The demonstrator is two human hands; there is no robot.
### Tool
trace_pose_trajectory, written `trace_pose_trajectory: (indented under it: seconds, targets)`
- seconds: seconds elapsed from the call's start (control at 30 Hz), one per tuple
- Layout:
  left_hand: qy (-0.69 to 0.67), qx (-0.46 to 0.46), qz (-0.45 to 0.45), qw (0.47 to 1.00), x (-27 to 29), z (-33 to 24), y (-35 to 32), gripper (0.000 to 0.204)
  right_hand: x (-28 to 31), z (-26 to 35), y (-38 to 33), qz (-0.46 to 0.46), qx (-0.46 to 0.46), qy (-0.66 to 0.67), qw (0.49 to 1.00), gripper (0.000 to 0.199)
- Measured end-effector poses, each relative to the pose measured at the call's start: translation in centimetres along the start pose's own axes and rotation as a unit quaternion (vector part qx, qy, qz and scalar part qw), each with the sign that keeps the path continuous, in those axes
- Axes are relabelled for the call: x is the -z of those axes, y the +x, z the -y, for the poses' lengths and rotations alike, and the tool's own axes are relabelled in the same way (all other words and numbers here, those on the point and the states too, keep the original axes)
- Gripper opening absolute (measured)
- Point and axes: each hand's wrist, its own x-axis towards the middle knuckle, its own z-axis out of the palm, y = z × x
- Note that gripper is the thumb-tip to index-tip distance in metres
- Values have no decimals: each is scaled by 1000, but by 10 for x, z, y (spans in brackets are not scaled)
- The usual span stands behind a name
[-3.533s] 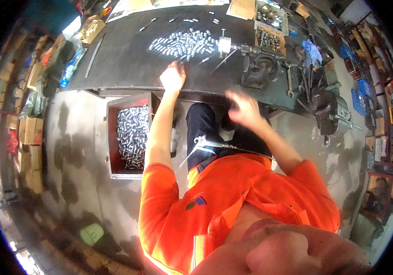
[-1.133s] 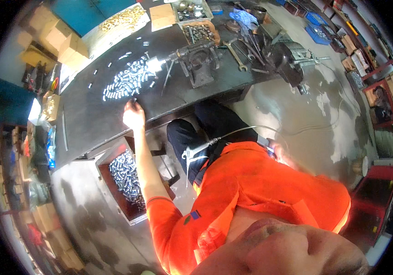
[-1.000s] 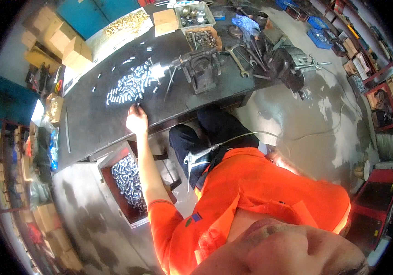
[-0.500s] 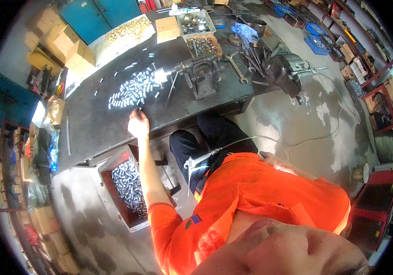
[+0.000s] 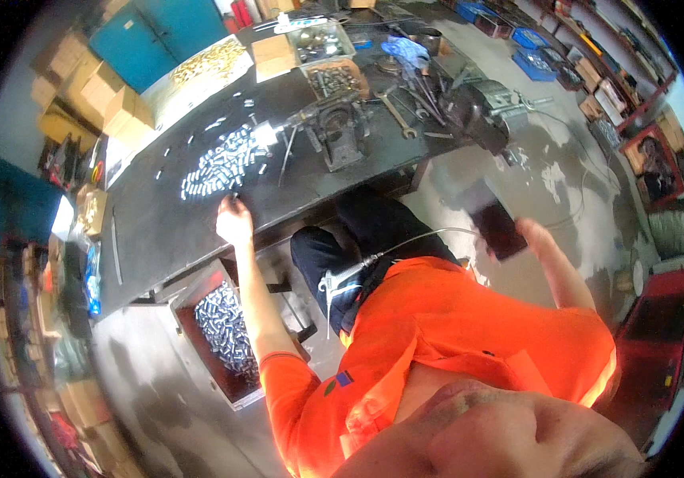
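Observation:
My left hand [image 5: 234, 222] rests at the near edge of the dark workbench [image 5: 151, 247], fingers curled closed. A small dark piece seems to show at its fingertips, too small to name. Just beyond it lies a pile of short silvery metal sleeves [image 5: 220, 166], with a few loose ones around. Out to the right, over the floor, my right hand [image 5: 529, 236] grips a dark smartphone [image 5: 497, 227], slightly blurred by motion. An air blow gun [image 5: 343, 279] with a thin hose lies across my lap, touched by neither hand.
A bench vise [image 5: 338, 131] stands on the bench, with wrenches [image 5: 398, 115] and tools to its right. Below the bench edge sits an open crate [image 5: 186, 334] of similar sleeves. Brass-coloured parts [image 5: 210, 64] cover a pale sheet at the back. Blue bins [image 5: 535, 65] stand far right.
My right hand has come up from beside my hip and swung out to the right, bringing a smartphone into sight. The left hand stays at the bench edge.

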Motion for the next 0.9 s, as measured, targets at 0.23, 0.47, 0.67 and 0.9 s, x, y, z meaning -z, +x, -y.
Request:
trace_pose_trajectory:
  seconds: [0.23,0.47,0.67,0.9]
  targets:
    - [-2,-6,-2,1000,-7,5,3,18,-98,121,84,207,322,18,924,105]
    - [-3,1,-7,1000,-9,8,3,18,-87,216,190,213,312,61,924,56]
    - [-9,6,14,1000,3,-10,4,18,-72,285,334,17,299,13,954,23]
    - [2,29,33,999,4,-14,6,20,-80,283,467,-47,307,-120,943,5]
